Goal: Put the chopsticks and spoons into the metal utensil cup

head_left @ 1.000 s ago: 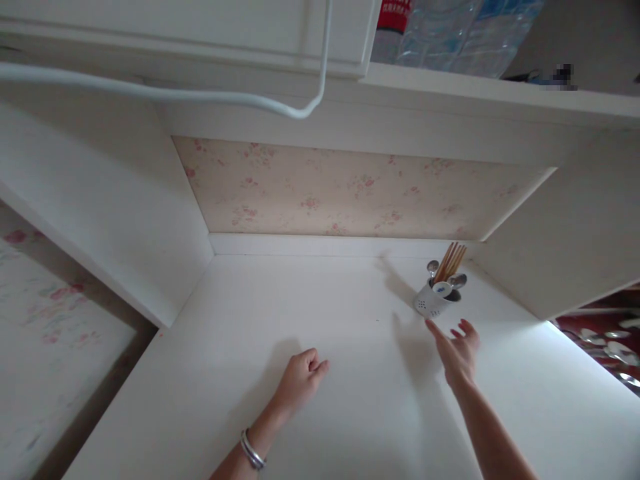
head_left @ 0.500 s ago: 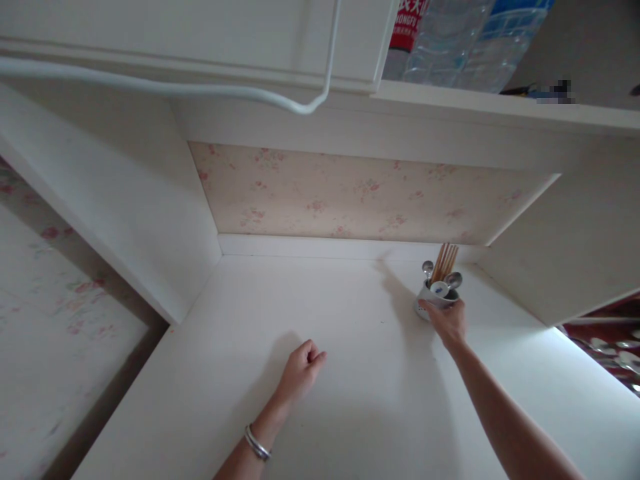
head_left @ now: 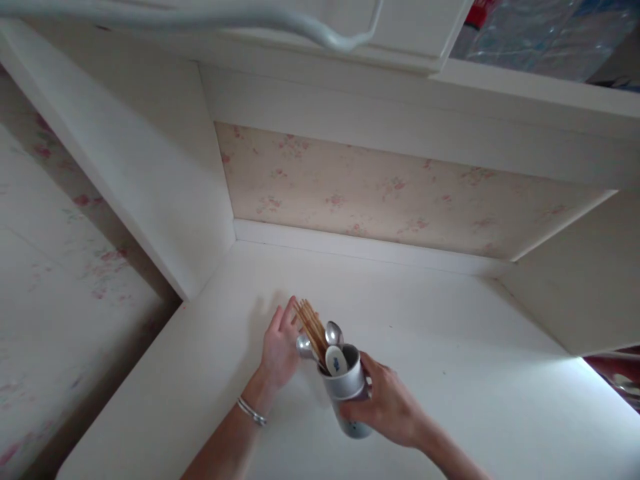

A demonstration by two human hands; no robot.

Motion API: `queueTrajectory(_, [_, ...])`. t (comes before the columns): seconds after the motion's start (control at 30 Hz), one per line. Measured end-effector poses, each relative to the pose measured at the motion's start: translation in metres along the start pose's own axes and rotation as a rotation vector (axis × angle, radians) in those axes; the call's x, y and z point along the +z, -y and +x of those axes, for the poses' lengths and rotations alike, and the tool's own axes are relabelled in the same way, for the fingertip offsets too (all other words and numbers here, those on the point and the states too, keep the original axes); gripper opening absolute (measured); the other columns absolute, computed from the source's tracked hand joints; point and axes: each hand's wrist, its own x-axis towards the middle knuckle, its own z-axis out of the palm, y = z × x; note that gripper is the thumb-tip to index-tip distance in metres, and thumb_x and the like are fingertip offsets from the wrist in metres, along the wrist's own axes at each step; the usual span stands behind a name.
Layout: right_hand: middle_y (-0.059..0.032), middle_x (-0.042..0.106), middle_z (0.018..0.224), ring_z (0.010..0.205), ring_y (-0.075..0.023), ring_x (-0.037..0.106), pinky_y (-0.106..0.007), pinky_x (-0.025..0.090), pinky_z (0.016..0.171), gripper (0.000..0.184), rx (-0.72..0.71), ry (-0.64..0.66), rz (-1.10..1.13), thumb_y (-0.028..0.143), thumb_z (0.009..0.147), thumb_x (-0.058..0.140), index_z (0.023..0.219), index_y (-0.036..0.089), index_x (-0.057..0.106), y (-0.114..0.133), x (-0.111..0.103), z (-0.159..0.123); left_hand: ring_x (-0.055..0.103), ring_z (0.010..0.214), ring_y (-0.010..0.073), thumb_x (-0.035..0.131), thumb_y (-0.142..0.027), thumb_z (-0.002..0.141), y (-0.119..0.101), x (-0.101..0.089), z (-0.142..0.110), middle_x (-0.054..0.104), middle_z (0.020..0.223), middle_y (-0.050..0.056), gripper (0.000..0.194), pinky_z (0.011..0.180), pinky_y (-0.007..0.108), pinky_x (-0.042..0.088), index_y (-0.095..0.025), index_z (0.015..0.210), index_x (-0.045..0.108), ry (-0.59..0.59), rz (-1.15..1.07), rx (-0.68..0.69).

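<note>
My right hand (head_left: 385,403) is wrapped round a grey metal utensil holder (head_left: 345,390), which leans to the left above the white countertop (head_left: 425,333). Out of its mouth stick several wooden chopsticks (head_left: 312,327), a metal spoon (head_left: 334,333), a second metal spoon (head_left: 304,347) and a white ceramic spoon (head_left: 336,361) with a blue mark. Just left of the chopsticks, my left hand (head_left: 281,343) is open with its fingers spread, partly behind their tips. Whether it touches them I cannot tell. A silver bracelet circles the left wrist.
White side panels (head_left: 135,147) and a floral-papered back wall (head_left: 370,187) enclose the counter. Above hangs a cabinet (head_left: 410,40) with wrapped plastic bottles (head_left: 540,40) on its shelf. A white pipe or cable (head_left: 280,27) crosses the top. Metal items (head_left: 627,383) lie in a red-lined space at right.
My right hand has lifted the utensil holder off the back right of the counter and brought it left and nearer, tilted. My left hand has opened from a fist. The view has shifted.
</note>
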Motion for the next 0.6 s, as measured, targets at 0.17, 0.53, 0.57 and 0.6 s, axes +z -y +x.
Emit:
queueTrajectory(0.17, [0.0012,0.071,0.085,0.067,-0.0185,0.059,-0.027,0.027,0.055,0.037,-0.046,0.033,-0.363,0.037,0.061,0.075,0.095,0.027,0.062,0.03,-0.011,0.006,0.061,0.117,0.0308,0.054,-0.043,0.092,0.005,-0.003,0.001,0.053,0.138,0.007,0.045,0.094,0.053,0.05,-0.037,0.135,0.044,-0.081,-0.067,-0.037])
queueTrajectory(0.53, [-0.0022,0.067,0.07,0.053,-0.0155,0.049,-0.028,0.022,0.052,0.038,-0.139,0.098,-0.487,0.048,0.058,0.078,0.085,0.024,0.066,0.06,-0.023,0.006,0.063,0.113,0.0313,0.059,-0.032,0.089,0.01,-0.006,0.001,0.066,0.122,0.008,0.013,0.094,0.059,0.048,-0.022,0.096,0.065,-0.05,-0.244,-0.102])
queueTrajectory(0.57, [-0.0021,0.067,0.068,0.053,-0.0157,0.05,-0.027,0.023,0.051,0.039,-0.131,0.134,-0.465,0.051,0.059,0.078,0.084,0.023,0.067,0.062,-0.023,0.008,0.064,0.11,0.0301,0.059,-0.031,0.089,0.01,-0.007,0.0,0.068,0.119,0.007,0.013,0.094,0.059,0.048,-0.022,0.094,0.065,-0.06,-0.258,-0.106])
queueTrajectory(0.6, [-0.002,0.066,0.067,0.054,-0.0158,0.051,-0.027,0.024,0.05,0.039,-0.119,0.177,-0.435,0.053,0.061,0.077,0.082,0.022,0.067,0.063,-0.024,0.011,0.066,0.106,0.0283,0.058,-0.031,0.089,0.009,-0.007,0.0,0.069,0.114,0.007,0.012,0.093,0.059,0.048,-0.022,0.093,0.066,-0.07,-0.274,-0.11])
